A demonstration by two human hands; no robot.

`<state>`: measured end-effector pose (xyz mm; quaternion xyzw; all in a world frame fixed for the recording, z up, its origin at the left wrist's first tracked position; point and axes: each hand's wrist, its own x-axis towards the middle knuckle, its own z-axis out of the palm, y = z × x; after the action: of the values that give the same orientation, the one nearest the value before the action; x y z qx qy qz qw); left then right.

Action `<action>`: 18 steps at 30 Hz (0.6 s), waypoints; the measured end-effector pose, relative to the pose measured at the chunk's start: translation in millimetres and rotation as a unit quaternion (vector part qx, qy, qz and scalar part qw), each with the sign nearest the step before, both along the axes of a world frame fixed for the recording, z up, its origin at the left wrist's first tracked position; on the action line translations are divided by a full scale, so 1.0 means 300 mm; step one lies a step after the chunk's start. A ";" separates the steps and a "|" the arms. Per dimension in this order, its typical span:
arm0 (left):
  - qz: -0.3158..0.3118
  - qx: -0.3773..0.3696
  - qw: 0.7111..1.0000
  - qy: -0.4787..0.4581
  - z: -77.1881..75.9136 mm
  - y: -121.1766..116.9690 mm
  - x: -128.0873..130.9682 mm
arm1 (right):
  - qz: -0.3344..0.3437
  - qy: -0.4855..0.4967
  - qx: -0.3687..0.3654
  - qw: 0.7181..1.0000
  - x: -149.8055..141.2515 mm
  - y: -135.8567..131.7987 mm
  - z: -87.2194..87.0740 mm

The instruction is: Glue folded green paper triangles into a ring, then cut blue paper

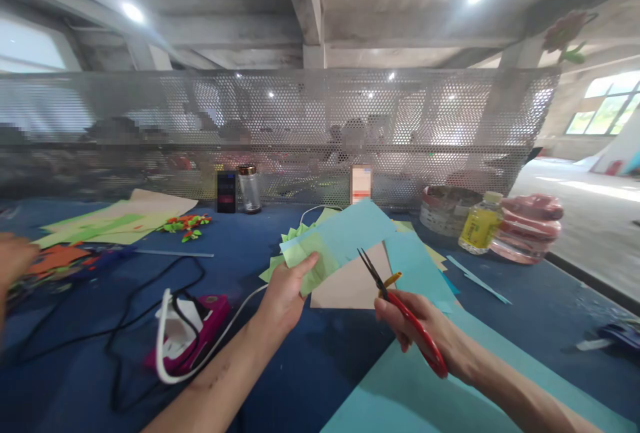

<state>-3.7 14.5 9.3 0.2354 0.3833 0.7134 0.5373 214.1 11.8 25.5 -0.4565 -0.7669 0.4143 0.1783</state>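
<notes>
Between the thumb and fingers of my left hand point(290, 286) are sheets of paper: a light green piece point(317, 270) and a light blue sheet point(350, 233) that slants up to the right. My right hand point(415, 323) grips scissors point(417, 333) with red handles, their dark blades pointing up and left, slightly apart and clear of the paper. A small orange-yellow piece point(393, 279) shows beside the blades; what it is I cannot tell. Under and behind the hands lie a beige sheet point(350, 286), more blue paper point(417, 266) and a large blue sheet point(415, 386).
At left, a magenta power strip point(215, 313) carries a white plug and cables. Another person's hand point(13, 260) is near orange scraps point(57, 258). Behind stand a glass bottle point(250, 190) and phone point(361, 183). To the right are a yellow-labelled bottle point(480, 226), pink jug point(527, 230) and tape roll point(445, 213).
</notes>
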 end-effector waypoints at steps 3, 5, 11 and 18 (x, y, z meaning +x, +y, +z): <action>-0.003 -0.001 1.000 -0.001 0.001 0.000 -0.001 | 0.007 0.002 -0.003 1.000 0.000 0.006 -0.014; -0.006 -0.001 1.000 -0.001 0.000 -0.002 -0.002 | 0.013 0.001 -0.002 1.000 0.002 0.010 -0.022; 0.000 -0.002 1.000 0.001 0.004 -0.004 0.001 | 0.013 -0.006 -0.004 1.000 0.005 0.000 -0.015; 0.040 0.012 0.999 -0.001 0.026 -0.007 0.014 | 0.027 -0.009 -0.053 0.998 -0.012 -0.043 0.030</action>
<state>0.5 12.3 17.2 0.2259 0.3835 0.7391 0.5055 210.5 -1.0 34.5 -0.4483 -0.7572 0.4552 0.1355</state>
